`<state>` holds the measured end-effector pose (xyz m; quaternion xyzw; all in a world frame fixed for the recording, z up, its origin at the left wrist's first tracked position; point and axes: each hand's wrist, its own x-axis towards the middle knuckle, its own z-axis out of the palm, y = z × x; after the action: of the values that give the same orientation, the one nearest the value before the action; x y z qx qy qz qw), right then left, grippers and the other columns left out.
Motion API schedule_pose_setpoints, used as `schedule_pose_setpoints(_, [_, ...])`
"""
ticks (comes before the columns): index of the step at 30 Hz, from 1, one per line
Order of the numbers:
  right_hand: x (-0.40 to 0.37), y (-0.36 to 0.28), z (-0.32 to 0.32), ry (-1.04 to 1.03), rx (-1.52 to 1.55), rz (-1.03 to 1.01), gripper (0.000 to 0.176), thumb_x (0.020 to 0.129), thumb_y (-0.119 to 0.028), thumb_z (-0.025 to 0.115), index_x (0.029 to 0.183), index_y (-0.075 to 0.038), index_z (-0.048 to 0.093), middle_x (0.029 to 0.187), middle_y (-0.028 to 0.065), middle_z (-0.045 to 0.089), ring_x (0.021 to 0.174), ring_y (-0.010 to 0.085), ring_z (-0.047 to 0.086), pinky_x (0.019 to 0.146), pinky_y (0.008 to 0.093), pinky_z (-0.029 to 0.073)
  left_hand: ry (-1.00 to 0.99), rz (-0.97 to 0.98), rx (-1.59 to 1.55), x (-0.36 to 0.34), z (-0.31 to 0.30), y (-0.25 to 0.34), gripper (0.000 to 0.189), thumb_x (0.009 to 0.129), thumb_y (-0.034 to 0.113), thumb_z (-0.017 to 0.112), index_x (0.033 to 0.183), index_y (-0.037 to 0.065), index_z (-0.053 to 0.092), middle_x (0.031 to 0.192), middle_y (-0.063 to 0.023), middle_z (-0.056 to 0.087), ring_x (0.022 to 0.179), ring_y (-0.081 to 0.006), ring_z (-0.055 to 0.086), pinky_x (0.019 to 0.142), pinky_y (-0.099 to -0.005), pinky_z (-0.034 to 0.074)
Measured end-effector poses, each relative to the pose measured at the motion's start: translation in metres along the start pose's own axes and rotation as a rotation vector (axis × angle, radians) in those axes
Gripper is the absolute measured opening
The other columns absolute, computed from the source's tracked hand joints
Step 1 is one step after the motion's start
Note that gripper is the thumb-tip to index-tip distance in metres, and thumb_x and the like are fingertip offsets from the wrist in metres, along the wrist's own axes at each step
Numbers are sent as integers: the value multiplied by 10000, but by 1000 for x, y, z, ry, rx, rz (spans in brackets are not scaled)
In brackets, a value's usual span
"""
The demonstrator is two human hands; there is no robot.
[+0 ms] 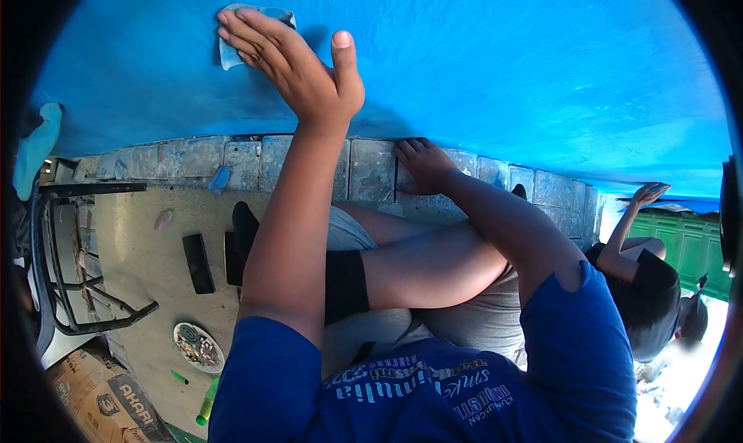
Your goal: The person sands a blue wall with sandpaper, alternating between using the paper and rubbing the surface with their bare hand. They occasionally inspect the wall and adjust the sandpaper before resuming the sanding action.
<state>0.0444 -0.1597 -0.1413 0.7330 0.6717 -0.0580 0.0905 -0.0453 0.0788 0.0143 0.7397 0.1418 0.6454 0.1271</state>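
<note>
I log the left arm [288,234] stretched nearly straight ahead, sleeve to mid upper arm. The left hand [290,64] is spread flat, palm forward. Its fingers [246,31] lie close together and the thumb [343,56] stands apart. The right arm [507,222] is bent at the elbow, forearm angled inward. The right hand [422,166] sits lower, palm down, fingertips slightly curled. The two hands are well apart.

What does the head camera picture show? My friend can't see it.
The person's left hand presses a small pale grey-blue sheet flat against a big bright blue painted surface. Their right hand rests on a ledge of grey square tiles below it. At the right, another person's hand touches the same surface.
</note>
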Motion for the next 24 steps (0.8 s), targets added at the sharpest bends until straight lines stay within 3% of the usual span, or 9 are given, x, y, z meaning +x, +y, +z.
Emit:
schedule_pose_setpoints(5, [-5,-1,7,15,-24,19,869,865,-685,568,1354,30,494,1378,173,494,1313,330,454,1137,438,336,11,-6,-14,1,-1,1,980,1015,596,342,1536,-154,-13,1606,-378,-58,1493,-532,-107,1178,-627,-54])
schedule_pose_setpoints(7, [-4,-4,6,31,-18,28,892,879,-714,527,1369,30,487,1392,169,487,1315,322,448,1136,435,331,-43,29,7,1,-5,-1,911,1035,472,377,1530,-148,-70,1592,-395,-96,1492,-528,-118,1189,-611,-59])
schedule_pose_setpoints(9, [-5,-5,6,-33,-40,74,913,891,-733,490,1390,30,475,1392,164,483,1314,305,438,1126,420,333,-44,19,11,0,-5,-1,914,1033,475,378,1530,-149,-66,1593,-394,-92,1492,-530,-115,1188,-612,-58])
schedule_pose_setpoints(16, [-3,-3,6,-52,-53,62,897,880,-747,493,1367,7,513,1387,161,484,1315,302,429,1114,414,341,-33,52,-6,3,-4,3,922,1031,493,368,1530,-149,-67,1592,-394,-91,1492,-533,-110,1183,-617,-65])
schedule_pose_setpoints(19, [-1,1,9,-36,-76,30,947,865,-747,509,1382,47,491,1335,184,523,1289,318,464,1113,431,347,-45,66,-6,3,-6,2,929,1032,504,361,1528,-149,-74,1592,-393,-99,1492,-530,-114,1180,-619,-75])
schedule_pose_setpoints(24, [1,0,9,-6,-159,-11,931,843,-752,521,1307,54,548,1280,183,549,1240,319,499,1071,418,377,-33,94,-10,3,-3,-1,925,1036,506,353,1528,-149,-78,1592,-392,-104,1496,-518,-123,1181,-614,-85])
